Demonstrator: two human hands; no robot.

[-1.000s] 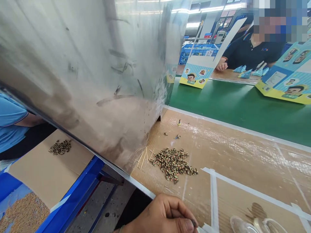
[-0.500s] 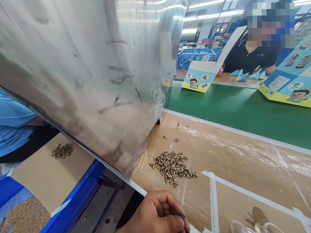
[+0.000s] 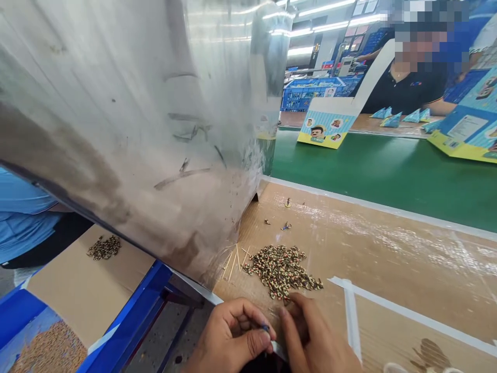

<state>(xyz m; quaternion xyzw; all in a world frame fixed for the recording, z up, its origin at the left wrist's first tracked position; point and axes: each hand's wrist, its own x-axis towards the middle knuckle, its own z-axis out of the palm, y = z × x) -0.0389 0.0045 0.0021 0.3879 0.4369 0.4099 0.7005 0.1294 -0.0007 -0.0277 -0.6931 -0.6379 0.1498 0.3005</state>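
Beads (image 3: 281, 268) lie heaped on my cardboard-topped table (image 3: 388, 259); my left hand (image 3: 233, 336) pinches one tiny piece, my right hand's (image 3: 314, 339) fingertips touch the heap's edge; no writing is legible.

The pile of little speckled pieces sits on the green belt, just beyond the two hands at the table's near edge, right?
Not quite. The head view shows the pile of little speckled pieces on the brown cardboard-covered table, not the green belt. It does lie just beyond the left hand and right hand.
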